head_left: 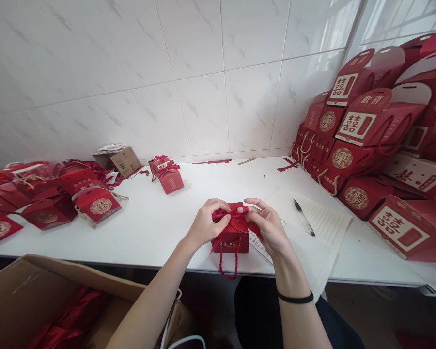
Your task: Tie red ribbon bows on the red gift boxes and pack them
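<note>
A small red gift box (229,242) with gold lettering stands near the front edge of the white table. Its twisted red cord handle (228,277) hangs down over the edge. Across the box top lies a red ribbon (236,213) looped into a bow. My left hand (210,222) pinches the bow's left side between thumb and fingers. On the other side, my right hand (267,223) pinches the right loop of the ribbon, with some fingers stretched out. The fingers of both hands partly cover the box's top.
Red gift boxes (359,126) are stacked high at the right; more red boxes (100,206) lie at the left. A bowed box (167,175) stands near the wall. A pen (304,217) rests on paper (323,252). An open cardboard box (10,295) sits below, front left.
</note>
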Motion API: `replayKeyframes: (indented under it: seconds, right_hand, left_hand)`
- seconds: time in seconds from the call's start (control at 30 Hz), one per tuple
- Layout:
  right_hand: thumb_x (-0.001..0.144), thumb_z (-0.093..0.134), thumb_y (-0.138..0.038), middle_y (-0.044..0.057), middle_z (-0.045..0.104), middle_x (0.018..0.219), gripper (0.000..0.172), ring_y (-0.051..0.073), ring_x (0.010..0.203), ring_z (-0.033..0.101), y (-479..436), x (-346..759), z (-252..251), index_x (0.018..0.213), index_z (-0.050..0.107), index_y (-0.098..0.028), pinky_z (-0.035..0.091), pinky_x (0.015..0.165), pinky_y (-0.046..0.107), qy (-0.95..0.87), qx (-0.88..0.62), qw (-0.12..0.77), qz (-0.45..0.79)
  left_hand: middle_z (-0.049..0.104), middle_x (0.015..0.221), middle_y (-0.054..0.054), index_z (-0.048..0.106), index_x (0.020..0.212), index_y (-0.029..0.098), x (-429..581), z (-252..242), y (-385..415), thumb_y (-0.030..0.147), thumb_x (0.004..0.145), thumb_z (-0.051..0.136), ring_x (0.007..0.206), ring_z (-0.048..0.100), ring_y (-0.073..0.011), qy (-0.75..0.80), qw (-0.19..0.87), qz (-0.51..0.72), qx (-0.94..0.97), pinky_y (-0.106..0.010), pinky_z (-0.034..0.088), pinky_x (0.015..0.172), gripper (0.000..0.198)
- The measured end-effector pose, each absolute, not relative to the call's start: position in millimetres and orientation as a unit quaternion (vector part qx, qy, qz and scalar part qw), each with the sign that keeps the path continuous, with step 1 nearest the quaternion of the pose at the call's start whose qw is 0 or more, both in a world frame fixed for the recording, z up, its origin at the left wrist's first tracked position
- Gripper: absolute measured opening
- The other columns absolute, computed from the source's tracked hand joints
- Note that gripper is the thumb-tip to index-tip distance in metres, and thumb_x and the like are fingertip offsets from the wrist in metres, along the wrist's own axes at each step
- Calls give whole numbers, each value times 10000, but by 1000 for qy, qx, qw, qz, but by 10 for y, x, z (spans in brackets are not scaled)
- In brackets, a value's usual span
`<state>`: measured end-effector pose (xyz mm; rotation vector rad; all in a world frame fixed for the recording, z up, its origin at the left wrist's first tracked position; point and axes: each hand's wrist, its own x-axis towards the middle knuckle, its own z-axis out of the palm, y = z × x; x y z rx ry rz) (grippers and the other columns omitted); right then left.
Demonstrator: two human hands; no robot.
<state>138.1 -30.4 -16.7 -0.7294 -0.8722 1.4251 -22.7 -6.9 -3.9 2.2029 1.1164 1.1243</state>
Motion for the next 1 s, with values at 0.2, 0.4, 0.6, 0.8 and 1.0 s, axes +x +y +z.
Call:
replayKeyframes:
  seconds: [0.2,0.4,0.6,0.8,1.0]
  right_hand:
    - [643,681,-282,-30,570,604,290,110,562,476,-286,1328,-245,906,608,-185,411,571,240,-385,-313,634,593]
    - [636,733,-347,-11,600,692,414,123,608,504,-314,1358,-249,997,591,-202,427,616,266,-407,-319,616,594]
    - [662,654,-292,-48,498,562,375,119,552,455,-305,1379,-244,1019,591,-193,403,573,261,-379,-316,640,589]
    - [693,683,-359,26,615,794,271,162,712,555,-269,1302,-317,896,612,-195,447,646,294,-453,-388,657,461]
    - [763,591,-332,52,635,907,169,192,796,574,-255,1257,-349,873,608,-205,462,687,335,-519,-447,652,324]
  left_hand:
    - [631,892,-42,602,741,195,-233,-32,-79,172,772,531,930,574,-186,417,220,405,784,-345,459,854,81]
    - [629,906,-45,608,752,201,-245,-57,-61,212,786,533,929,581,-189,412,231,417,777,-352,462,856,83]
    - [638,910,-47,609,744,201,-245,-64,-47,231,797,523,928,585,-192,417,242,421,769,-350,463,850,105]
    - [632,900,-42,592,731,198,-239,-46,-71,218,795,511,916,581,-181,412,234,423,772,-337,459,850,105]
    - [621,900,-46,563,775,196,-236,-41,-92,185,755,529,897,581,-186,418,232,414,775,-353,470,836,41]
